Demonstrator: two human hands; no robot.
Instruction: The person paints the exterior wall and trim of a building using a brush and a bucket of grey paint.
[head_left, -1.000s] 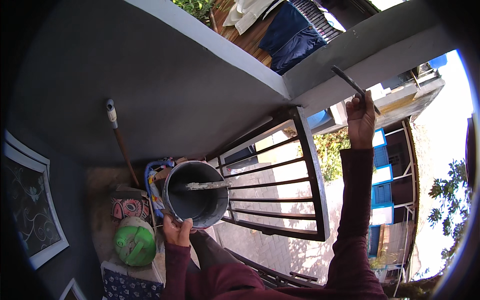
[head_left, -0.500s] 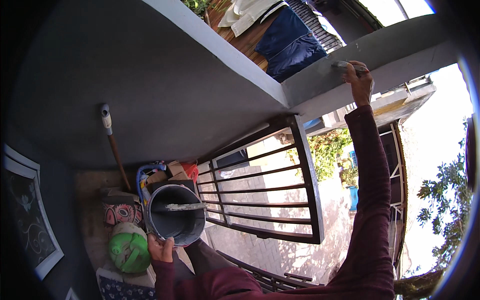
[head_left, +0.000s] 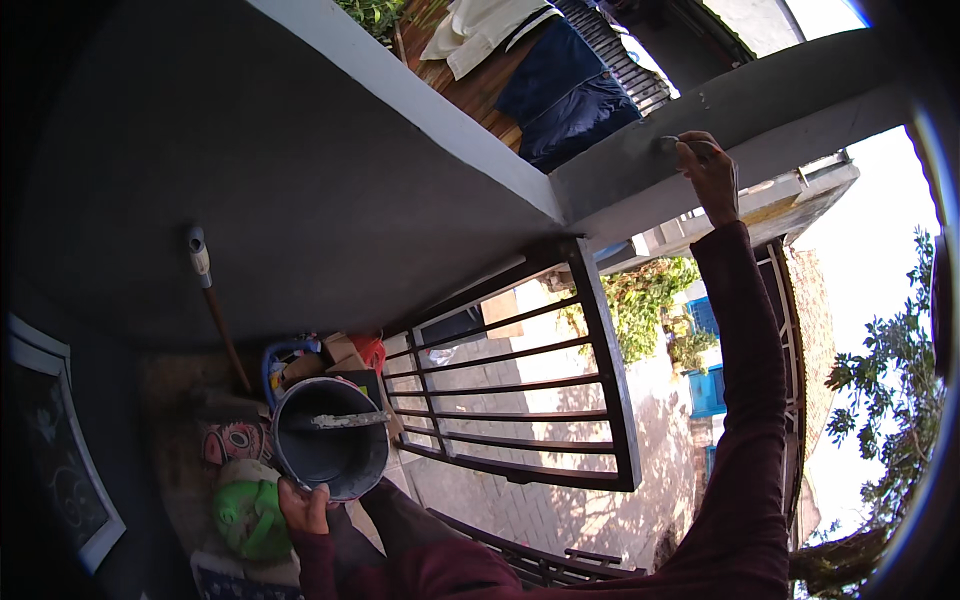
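- Above the barred gate [head_left: 608, 380], the right hand [head_left: 708, 170] now brings the tip of a brush-like tool [head_left: 668, 144] up against the grey beam [head_left: 760, 110]; a second ago the tool was held out in the air, its length in full view.
- That puts the work on the beam's face — the tip looks to be in contact, though the exact touch is too small to confirm. The right fingers are closed around the handle, hiding most of it.
- Left of the gate, the bucket [head_left: 295, 460] no longer overlaps the bars as much as it did a second ago; part of that may be the head turning. A smeared stick [head_left: 348, 421] lies across its mouth.
- The left hand [head_left: 304, 508] is clamped on the bucket's near rim, thumb inward, so the bucket depends on that one grip.
- Further left of the gate, a green container [head_left: 240, 510] sits close below the left hand, and a pole [head_left: 222, 330] leans by the dark wall [head_left: 250, 180]: little room that way.
- Over the gate's top, blue cloth [head_left: 575, 90] shows just past the beam's far edge; on the gate's right, the raised arm has open air — the freest side.
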